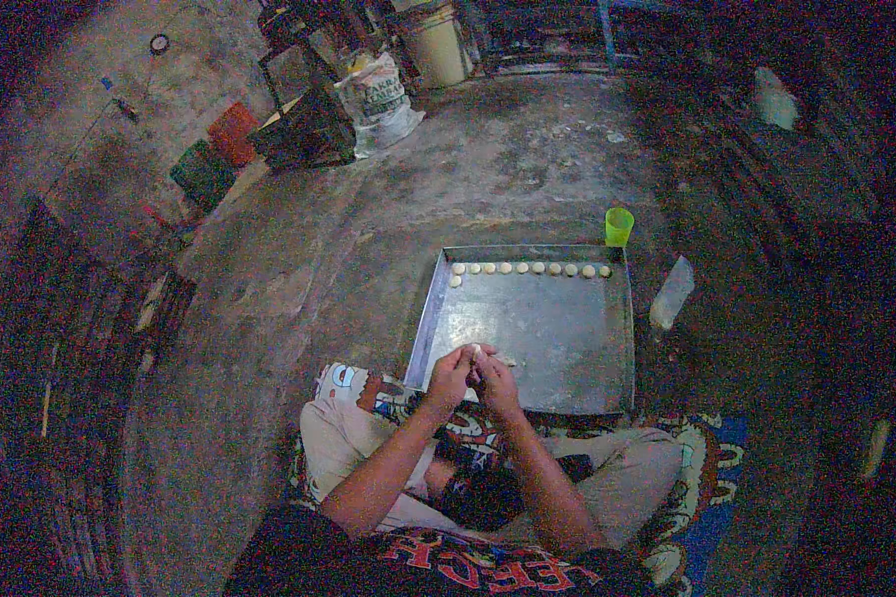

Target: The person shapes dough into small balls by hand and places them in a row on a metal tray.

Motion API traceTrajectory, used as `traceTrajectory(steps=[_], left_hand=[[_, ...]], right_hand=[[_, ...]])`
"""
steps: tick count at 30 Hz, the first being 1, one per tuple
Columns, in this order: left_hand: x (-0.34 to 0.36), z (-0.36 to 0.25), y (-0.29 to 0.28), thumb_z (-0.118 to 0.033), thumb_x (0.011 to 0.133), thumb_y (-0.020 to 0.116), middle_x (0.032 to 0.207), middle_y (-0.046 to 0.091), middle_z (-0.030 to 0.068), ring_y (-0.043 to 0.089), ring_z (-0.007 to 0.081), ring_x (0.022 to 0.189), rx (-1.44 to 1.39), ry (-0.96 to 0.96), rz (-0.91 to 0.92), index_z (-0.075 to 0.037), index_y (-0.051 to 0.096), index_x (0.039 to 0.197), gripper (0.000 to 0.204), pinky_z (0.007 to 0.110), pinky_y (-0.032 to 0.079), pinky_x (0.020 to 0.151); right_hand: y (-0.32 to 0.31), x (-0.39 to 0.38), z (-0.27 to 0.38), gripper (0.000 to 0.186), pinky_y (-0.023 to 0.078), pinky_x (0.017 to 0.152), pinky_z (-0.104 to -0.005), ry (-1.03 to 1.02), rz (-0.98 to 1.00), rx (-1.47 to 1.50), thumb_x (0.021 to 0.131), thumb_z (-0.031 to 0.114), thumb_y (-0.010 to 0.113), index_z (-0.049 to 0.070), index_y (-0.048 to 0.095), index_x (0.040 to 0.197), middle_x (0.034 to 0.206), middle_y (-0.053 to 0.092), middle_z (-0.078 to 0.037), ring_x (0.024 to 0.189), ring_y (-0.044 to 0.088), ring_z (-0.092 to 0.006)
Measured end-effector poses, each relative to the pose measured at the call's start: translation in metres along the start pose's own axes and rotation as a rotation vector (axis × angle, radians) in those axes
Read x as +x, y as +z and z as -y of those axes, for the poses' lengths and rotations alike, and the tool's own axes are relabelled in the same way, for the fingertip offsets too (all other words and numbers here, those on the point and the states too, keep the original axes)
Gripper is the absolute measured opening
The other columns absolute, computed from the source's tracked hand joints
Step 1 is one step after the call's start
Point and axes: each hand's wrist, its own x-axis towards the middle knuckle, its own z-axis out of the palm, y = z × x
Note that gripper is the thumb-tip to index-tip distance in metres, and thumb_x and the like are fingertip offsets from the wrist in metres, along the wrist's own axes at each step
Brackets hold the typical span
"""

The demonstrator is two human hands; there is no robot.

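A: ok so what's the fit here?
B: Black or really dark shirt [284,552], big red lettering [503,575] with pale outlines across the chest. Sleeves stop around the elbows, so the forearms [383,485] are bare.
A: And the bottom half?
B: Light trousers [627,478], kinda beige-grey and loose, creased at the knees. Left hand [451,378] and right hand [498,386] are both bare too.
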Motion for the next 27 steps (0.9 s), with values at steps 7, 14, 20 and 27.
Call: traceTrajectory(steps=[7, 14, 20, 27], left_hand=[[-0.02, -0.012, 0.007, -0.034, 0.1, 0.035, 0.103, 0.063, 0.0041, 0.056, 0.013, 0.085, -0.033, 0.114, 0.108, -0.006, 0.06, 0.114, 0.04, 0.028, 0.046, 0.076], [-0.035, 0.001, 0.022, -0.034, 0.099, 0.039, 0.094, 0.064, 0.0051, 0.058, 0.013, 0.087, -0.033, -0.044, -0.239, -0.002, 0.062, 0.101, 0.039, 0.028, 0.046, 0.079], [-0.005, 0.056, 0.012, -0.032, 0.099, 0.041, 0.08, 0.06, 0.0005, 0.053, 0.0097, 0.071, -0.149, -0.115, -0.204, -0.004, 0.063, 0.094, 0.036, 0.026, 0.044, 0.065], [-0.023, 0.073, 0.032, -0.028, 0.1, 0.034, 0.127, 0.052, 0.0127, 0.045, 0.0231, 0.121, 0.254, 0.035, 0.046, -0.001, 0.045, 0.128, 0.041, 0.032, 0.031, 0.104]], right_hand=[[-0.01, -0.006, 0.006, 0.031, 0.037, 0.058, -0.0243, -0.253, 0.131, -0.275, 0.094, 0.029, 0.052, 0.002, 0.058, 0.082, 0.07, 0.052, 0.002, 0.064, 0.045, -0.0075], [-0.02, 0.002, -0.029, 0.029, 0.043, 0.063, -0.0268, -0.541, 0.12, -0.449, 0.095, 0.024, 0.048, -0.001, 0.061, 0.089, 0.08, 0.059, -0.002, 0.071, 0.052, -0.0118], [-0.032, 0.001, -0.056, 0.046, 0.043, 0.081, -0.0327, -0.6, -0.011, -0.558, 0.096, 0.041, 0.04, 0.001, 0.061, 0.102, 0.097, 0.06, -0.01, 0.089, 0.056, -0.0205], [-0.046, -0.002, -0.032, 0.053, 0.044, 0.065, -0.0373, 0.108, -0.284, -0.4, 0.091, 0.05, 0.041, 0.002, 0.063, 0.1, 0.082, 0.063, -0.015, 0.071, 0.057, -0.0228]])
